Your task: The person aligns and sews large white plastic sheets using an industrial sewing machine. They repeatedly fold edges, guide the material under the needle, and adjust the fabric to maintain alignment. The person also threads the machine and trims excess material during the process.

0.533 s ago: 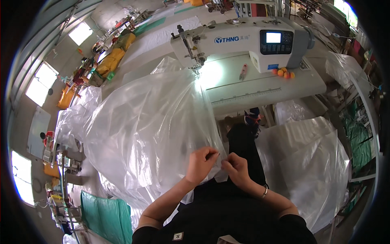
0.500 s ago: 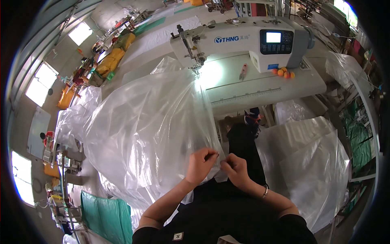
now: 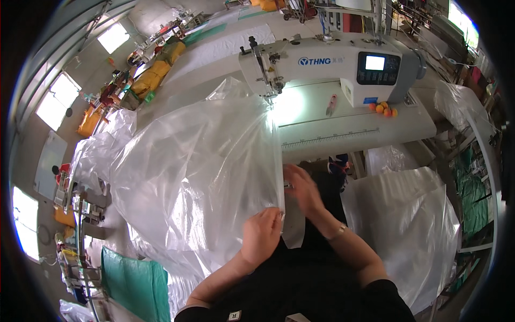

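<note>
A large clear plastic sheet (image 3: 198, 155) spreads across my lap and up onto the sewing machine (image 3: 322, 67), its straight right edge running up to the lit needle area. My left hand (image 3: 262, 233) is closed, pinching that edge low down, near my body. Farther up, my right hand (image 3: 304, 192) is beside the same edge, slightly blurred, with thumb and fingers apart. Its fingertips lie close against the edge; whether they touch it is unclear. A loose strip of the plastic (image 3: 294, 228) hangs below, between my hands.
Pink-handled thread snips (image 3: 331, 105) and several small orange fruits (image 3: 384, 109) lie on the machine bed, right of the needle. More clear plastic (image 3: 407, 214) is heaped at my right. A green sheet (image 3: 134, 284) lies at lower left, and a metal frame (image 3: 488, 166) stands far right.
My right hand has left its place beside my left hand and moved up along the plastic's edge, its fingers parting. My left hand has shifted slightly lower. The edge now runs straighter.
</note>
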The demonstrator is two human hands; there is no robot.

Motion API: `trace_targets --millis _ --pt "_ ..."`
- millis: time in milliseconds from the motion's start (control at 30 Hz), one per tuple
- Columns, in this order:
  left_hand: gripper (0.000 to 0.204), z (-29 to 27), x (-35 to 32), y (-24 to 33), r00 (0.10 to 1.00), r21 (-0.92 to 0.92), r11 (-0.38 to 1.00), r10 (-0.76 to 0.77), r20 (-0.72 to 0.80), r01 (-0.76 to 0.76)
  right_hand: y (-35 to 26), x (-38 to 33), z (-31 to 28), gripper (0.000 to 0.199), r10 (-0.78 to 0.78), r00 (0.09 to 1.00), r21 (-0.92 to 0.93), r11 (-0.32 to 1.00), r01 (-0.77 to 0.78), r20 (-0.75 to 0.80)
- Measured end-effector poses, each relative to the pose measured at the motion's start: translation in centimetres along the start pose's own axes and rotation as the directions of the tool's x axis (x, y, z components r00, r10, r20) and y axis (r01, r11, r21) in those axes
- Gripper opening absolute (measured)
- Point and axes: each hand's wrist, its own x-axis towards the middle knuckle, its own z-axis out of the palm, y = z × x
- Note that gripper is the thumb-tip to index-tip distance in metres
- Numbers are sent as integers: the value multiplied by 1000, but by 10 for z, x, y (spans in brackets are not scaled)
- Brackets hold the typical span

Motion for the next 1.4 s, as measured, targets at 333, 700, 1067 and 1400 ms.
trace_targets --millis 333,700,1067,1400 --pt "15 4 -7 -34 969 8 991 131 208 -135 12 48 8 30 -134 985 -524 850 60 -105" --pt "12 0 9 -51 963 -56 990 140 229 -130 -66 147 7 40 -216 976 -990 -137 -17 13" --pt "14 3 67 -76 976 -105 994 -8 216 31 -80 192 0 19 -205 979 -999 -31 -18 -11" --pt "10 12 126 -92 999 -61 998 15 41 -12 -72 226 -17 12 -207 978 -999 15 30 26"
